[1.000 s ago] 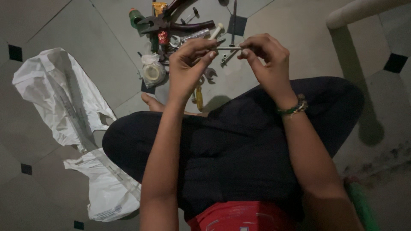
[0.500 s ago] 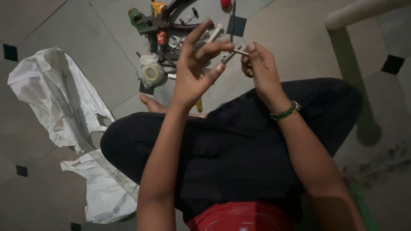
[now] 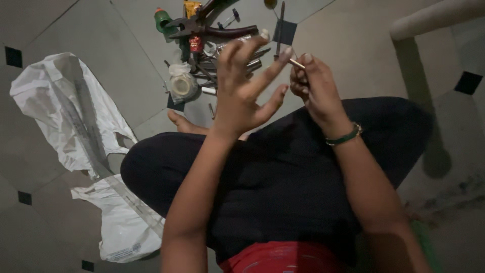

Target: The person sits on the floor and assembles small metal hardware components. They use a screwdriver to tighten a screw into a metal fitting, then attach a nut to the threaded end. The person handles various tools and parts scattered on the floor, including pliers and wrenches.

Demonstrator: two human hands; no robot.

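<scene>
**Thin pin pinched in right hand, left hand splayed**

Near: person sits cross-legged on the floor (image 3: 65, 30), dark trousers, red cloth at the waist. Right hand (image 3: 316, 88) has its grip closed on a thin pale pin (image 3: 297, 63), held above the lap; green bangle (image 3: 344, 136) on that wrist. Left hand (image 3: 242, 91) is open, fingers spread, forefinger tip at the pin's end. Best to pinch close to the tip and brace wrists on the knees.

Left: crumpled white plastic bags (image 3: 70, 111), soft, creased. Far: heap of metal tools (image 3: 217, 38), dark pliers, tape roll (image 3: 182, 87), smooth matte tiles.
</scene>
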